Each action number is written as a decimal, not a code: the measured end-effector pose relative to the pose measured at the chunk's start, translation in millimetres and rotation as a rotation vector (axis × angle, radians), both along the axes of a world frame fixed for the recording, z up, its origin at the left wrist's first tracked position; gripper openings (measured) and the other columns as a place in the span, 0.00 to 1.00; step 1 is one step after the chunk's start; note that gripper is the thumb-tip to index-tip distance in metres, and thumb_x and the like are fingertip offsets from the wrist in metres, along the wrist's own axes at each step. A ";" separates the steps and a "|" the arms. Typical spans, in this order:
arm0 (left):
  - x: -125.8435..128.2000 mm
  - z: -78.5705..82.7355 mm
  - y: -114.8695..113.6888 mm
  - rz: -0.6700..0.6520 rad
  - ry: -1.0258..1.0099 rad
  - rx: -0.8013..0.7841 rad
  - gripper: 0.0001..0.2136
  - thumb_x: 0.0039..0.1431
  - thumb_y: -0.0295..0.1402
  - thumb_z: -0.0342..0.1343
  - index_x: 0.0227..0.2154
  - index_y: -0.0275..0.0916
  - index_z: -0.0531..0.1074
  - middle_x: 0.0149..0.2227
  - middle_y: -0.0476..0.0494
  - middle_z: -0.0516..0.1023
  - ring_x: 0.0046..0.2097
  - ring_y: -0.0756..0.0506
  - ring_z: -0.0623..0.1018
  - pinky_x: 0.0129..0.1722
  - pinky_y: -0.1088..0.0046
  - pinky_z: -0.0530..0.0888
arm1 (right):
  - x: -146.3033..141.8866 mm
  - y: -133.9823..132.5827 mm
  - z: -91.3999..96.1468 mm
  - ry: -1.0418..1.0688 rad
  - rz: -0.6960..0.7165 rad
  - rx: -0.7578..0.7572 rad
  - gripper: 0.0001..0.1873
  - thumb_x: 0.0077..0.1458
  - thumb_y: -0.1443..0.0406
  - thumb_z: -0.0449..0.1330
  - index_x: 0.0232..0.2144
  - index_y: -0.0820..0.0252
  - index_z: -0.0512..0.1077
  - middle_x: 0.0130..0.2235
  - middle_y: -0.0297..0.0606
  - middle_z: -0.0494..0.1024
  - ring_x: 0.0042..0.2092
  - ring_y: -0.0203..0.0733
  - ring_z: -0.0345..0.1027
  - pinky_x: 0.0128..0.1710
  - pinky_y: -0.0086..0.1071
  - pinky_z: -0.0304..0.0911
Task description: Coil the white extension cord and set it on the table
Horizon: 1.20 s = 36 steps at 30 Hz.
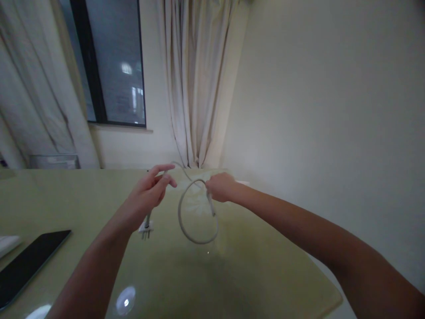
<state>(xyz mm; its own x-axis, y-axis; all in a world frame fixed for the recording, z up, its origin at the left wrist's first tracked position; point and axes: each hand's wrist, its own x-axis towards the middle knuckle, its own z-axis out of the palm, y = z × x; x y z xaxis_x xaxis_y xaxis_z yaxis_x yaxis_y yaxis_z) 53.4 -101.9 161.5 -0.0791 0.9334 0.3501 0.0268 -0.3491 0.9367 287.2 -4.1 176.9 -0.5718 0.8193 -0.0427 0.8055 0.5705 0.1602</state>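
Note:
A pale grey power cord [179, 212] hangs in a round loop above the table. My right hand [221, 186] is closed around the cord at the top of this loop. My left hand [154, 188] has the cord running through it, its thumb and forefinger curved about it. Below that hand dangles the cord's white plug [146, 227], prongs downward. Between the hands, a slack stretch of cord arcs up near the table's far edge. Something white, mostly hidden, shows just behind my right wrist.
A dark tablet-like slab [29, 261] lies on the glossy greenish table [265, 274] at the left, beside a white object [8, 243] cut off by the frame. A wall [325, 110] rises along the right. Curtains [199, 88] and a window [116, 62] stand behind the table.

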 end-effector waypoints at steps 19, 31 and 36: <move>1.0 -31.4 30.4 -0.018 -0.010 -0.250 0.46 0.49 0.41 0.74 0.67 0.36 0.56 0.44 0.33 0.87 0.43 0.39 0.86 0.44 0.60 0.81 | -30.8 19.5 -82.5 1.280 -0.120 -0.552 0.11 0.52 0.60 0.60 0.31 0.61 0.77 0.21 0.25 0.63 0.24 0.32 0.53 0.25 0.29 0.49; -26.7 -33.0 34.2 0.318 0.378 -0.085 0.28 0.42 0.50 0.74 0.44 0.39 0.79 0.32 0.43 0.84 0.33 0.39 0.84 0.36 0.62 0.80 | -10.5 15.5 -56.1 1.394 -0.131 -0.314 0.23 0.54 0.60 0.63 0.49 0.66 0.83 0.24 0.28 0.68 0.27 0.33 0.57 0.28 0.29 0.51; -39.6 -44.3 38.0 0.224 0.514 -0.025 0.25 0.45 0.51 0.74 0.40 0.40 0.79 0.44 0.38 0.83 0.46 0.35 0.84 0.45 0.57 0.81 | -6.1 11.0 -49.2 1.365 -0.123 -0.228 0.22 0.56 0.61 0.62 0.49 0.65 0.84 0.25 0.30 0.70 0.29 0.34 0.60 0.30 0.29 0.52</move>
